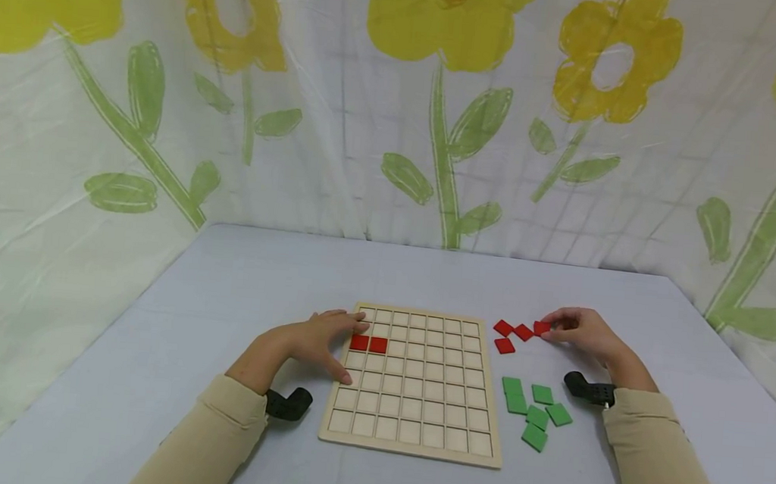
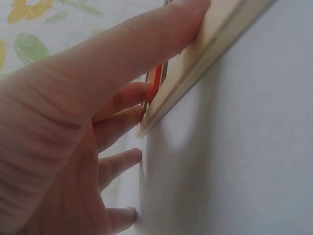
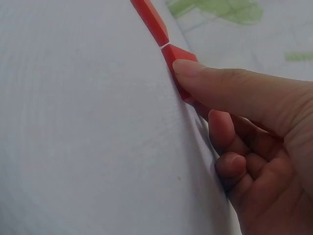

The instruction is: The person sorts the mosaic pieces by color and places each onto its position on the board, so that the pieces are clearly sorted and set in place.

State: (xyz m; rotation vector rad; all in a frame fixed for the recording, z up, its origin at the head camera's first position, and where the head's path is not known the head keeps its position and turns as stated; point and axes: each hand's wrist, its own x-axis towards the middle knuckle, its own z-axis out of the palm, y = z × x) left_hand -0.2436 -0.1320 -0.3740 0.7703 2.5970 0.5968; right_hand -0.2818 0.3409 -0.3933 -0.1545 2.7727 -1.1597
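Observation:
A pale wooden board (image 1: 491, 458) with a grid of square recesses lies on the table. Two red tiles (image 1: 377, 344) sit side by side in recesses near its left edge. My left hand (image 1: 315, 343) rests at that edge with fingers spread, its thumb on the frame in the left wrist view. To the right of the board, my right hand (image 1: 586, 333) pinches a red square tile (image 3: 172, 58) between the thumb and a mostly hidden forefinger, at table level. Other loose red tiles (image 1: 504, 346) lie just left of this hand.
Several green tiles (image 1: 537, 416) lie right of the board, nearer to me than the red ones; some touch each other. A pale cloth covers the table (image 1: 256, 270). Behind it hangs a curtain (image 1: 340, 155) with painted yellow flowers.

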